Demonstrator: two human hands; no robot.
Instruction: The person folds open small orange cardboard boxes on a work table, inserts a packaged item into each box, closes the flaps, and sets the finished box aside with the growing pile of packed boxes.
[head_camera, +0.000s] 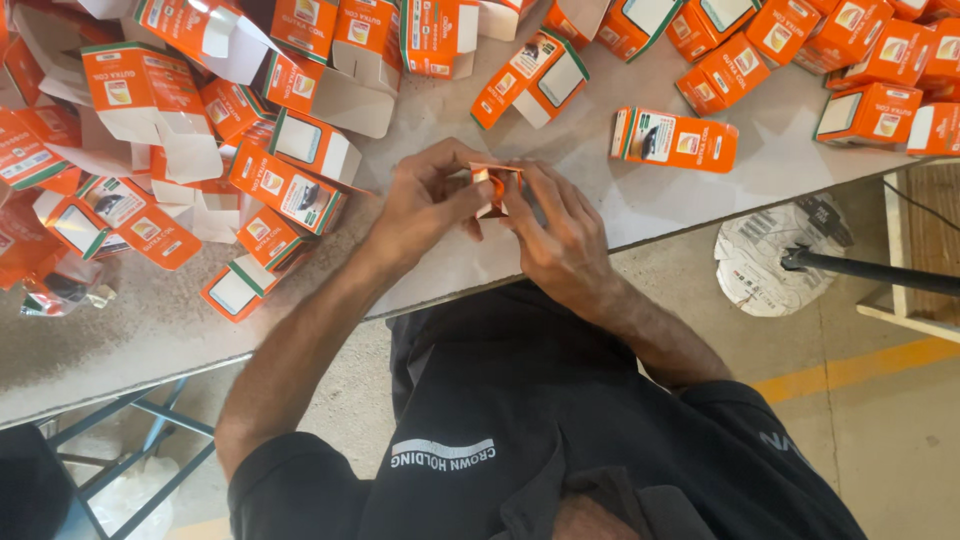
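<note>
Both my hands meet over the near edge of a grey table (660, 205), holding one small orange carton (494, 185) between them. My left hand (425, 205) grips the carton's left side with thumb and fingertips. My right hand (562, 235) closes on its right side, its fingers curled over the end flap. Most of the carton is hidden by my fingers. A closed orange carton (675, 139) lies flat just beyond my right hand.
Several open and flattened orange-and-white cartons (290, 185) are heaped on the table's left, and more closed ones (870, 110) lie at the back right. A crumpled foil wrapper (60, 290) rests at far left. On the floor to the right lies a round printed bag (770, 265) under a black rod (870, 270).
</note>
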